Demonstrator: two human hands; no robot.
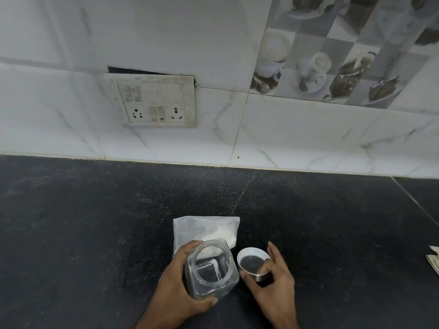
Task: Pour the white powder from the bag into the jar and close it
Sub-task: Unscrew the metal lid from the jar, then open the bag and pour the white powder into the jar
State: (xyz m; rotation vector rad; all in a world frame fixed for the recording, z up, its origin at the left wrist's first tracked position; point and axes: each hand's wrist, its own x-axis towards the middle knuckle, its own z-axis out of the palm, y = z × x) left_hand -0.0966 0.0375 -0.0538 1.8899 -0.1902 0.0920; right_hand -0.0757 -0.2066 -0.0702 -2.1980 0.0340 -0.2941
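Observation:
A clear square jar (pixel 211 271) with a round open mouth stands on the black counter (pixel 95 222), a trace of white powder along its inside bottom. My left hand (pixel 175 283) wraps around its left side and front. Just right of the jar, my right hand (pixel 273 279) holds the jar's lid (pixel 253 263) upside down, white rim up, metal-looking side showing. Behind the jar lies a clear plastic bag (pixel 206 230) with white powder in it, flat on the counter and partly hidden by the jar.
A white tiled wall rises at the back of the counter, with a switch and socket plate (pixel 154 103) on it. Folded paper (pixel 433 260) shows at the right edge. A seam in the counter runs diagonally at the far right.

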